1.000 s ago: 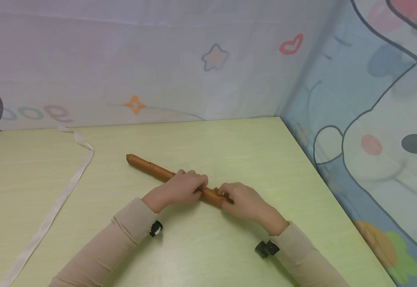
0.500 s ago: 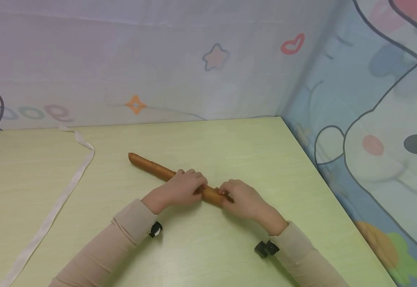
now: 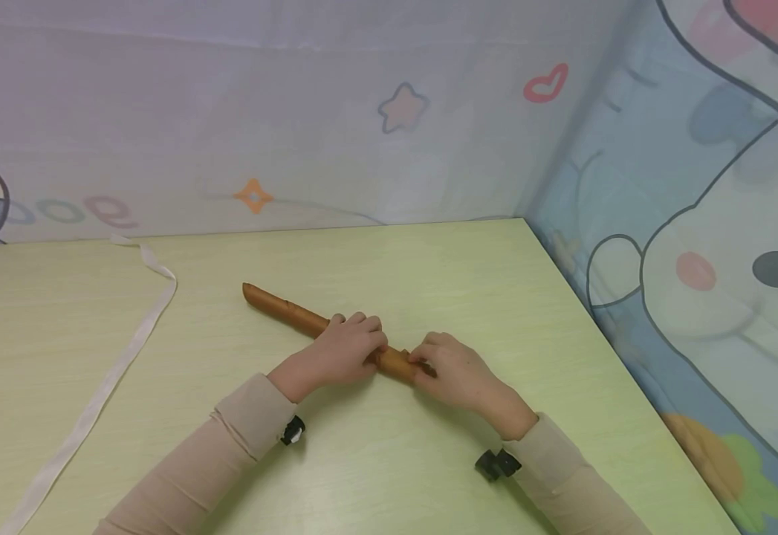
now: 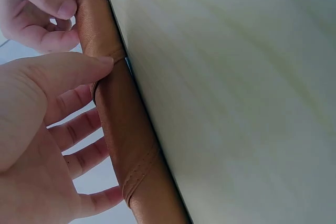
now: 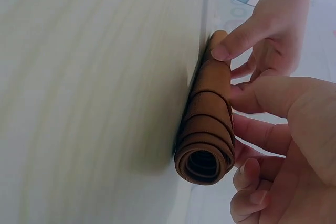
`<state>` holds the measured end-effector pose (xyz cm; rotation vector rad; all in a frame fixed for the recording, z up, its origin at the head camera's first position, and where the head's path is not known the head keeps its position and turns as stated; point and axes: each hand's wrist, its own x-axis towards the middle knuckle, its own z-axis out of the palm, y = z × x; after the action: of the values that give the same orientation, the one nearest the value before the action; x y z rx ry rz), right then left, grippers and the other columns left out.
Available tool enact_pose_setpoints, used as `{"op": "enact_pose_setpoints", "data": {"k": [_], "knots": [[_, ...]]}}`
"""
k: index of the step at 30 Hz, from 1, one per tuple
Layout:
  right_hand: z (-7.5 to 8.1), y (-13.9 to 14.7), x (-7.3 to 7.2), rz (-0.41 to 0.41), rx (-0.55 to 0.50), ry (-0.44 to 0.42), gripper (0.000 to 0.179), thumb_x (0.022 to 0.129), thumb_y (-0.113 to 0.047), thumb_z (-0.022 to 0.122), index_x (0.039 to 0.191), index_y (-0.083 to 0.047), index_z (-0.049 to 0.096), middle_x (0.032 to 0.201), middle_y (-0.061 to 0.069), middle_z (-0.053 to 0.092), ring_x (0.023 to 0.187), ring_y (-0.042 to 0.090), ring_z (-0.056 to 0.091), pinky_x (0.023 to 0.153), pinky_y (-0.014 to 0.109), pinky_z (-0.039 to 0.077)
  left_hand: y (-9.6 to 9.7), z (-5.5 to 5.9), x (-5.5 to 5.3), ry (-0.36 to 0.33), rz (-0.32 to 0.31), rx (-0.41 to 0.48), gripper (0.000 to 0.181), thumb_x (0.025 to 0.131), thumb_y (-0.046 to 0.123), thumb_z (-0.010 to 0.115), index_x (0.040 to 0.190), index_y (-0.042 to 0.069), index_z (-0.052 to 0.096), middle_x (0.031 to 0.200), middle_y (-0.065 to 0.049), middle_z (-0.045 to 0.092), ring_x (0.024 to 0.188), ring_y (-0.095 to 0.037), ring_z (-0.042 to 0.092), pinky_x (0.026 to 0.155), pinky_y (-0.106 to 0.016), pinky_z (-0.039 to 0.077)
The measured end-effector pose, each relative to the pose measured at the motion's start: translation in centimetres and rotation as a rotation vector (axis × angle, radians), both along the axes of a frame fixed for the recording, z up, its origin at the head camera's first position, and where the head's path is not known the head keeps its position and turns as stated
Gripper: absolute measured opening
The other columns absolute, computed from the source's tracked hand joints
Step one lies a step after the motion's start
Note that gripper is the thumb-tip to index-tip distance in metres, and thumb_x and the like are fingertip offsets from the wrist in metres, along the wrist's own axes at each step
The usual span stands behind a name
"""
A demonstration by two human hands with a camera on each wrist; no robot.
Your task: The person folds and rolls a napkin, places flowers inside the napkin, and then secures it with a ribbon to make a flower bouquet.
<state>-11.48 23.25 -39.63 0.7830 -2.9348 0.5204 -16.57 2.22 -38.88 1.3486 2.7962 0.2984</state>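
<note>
A long brown roll of smooth, leather-like sheet [image 3: 287,308] lies slantwise on the table. My left hand [image 3: 343,352] holds it near the middle, thumb on the near side and fingers on the far side. Close to its right end, my right hand [image 3: 458,370] pinches the roll between thumb and fingers. Stitched seams and diagonal edges show on the roll [image 4: 123,129] in the left wrist view. From the right wrist, the roll [image 5: 207,114] shows its hollow end with several wound layers. In the head view, the hands cover parts of the roll.
A white ribbon [image 3: 121,364] runs down the left side of the pale wood table [image 3: 429,475]. A printed cloth backdrop [image 3: 322,119] stands along the back edge, with another printed panel [image 3: 710,312] on the right.
The roll's far left end has shifted slightly right and away from me. Both hands keep hold of it, and the right hand's knuckles have risen a little.
</note>
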Motion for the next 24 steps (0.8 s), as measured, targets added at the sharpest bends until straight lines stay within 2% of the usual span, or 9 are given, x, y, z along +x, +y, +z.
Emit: {"op": "enact_pose_setpoints", "data": {"k": [6,13,24], "knots": [[0.33,-0.11,0.08,-0.006,0.023,-0.022,0.026,0.081,-0.02,0.076,0.1,-0.002,0.071,0.091,0.003,0.062,0.077,0.014,0.051,0.065,0.024,0.044,0.08,0.0,0.04,0.007,0.003,-0.012,0.015,0.087,0.011,0.065,0.102,0.011,0.067,0.099,-0.001,0.059,0.095,-0.023,0.052,0.084,-0.05,0.04],[0.45,-0.22,-0.06,-0.007,0.038,-0.044,0.025,0.083,-0.018,0.074,0.101,-0.001,0.07,0.089,0.004,0.064,0.074,0.013,0.049,0.062,0.024,0.041,0.2,-0.2,-0.1,0.018,0.012,-0.036,0.015,0.087,0.013,0.066,0.102,0.012,0.065,0.098,-0.002,0.058,0.096,-0.024,0.053,0.085,-0.051,0.039],[0.26,-0.22,-0.24,0.029,-0.046,-0.138,0.019,0.083,-0.013,0.069,0.097,0.0,0.069,0.074,0.0,0.061,0.058,0.007,0.043,0.05,0.019,0.034,0.2,-0.03,-0.31,-0.032,-0.007,-0.053,0.018,0.087,0.014,0.068,0.105,0.012,0.066,0.102,-0.002,0.062,0.103,-0.025,0.053,0.09,-0.055,0.037]]}}
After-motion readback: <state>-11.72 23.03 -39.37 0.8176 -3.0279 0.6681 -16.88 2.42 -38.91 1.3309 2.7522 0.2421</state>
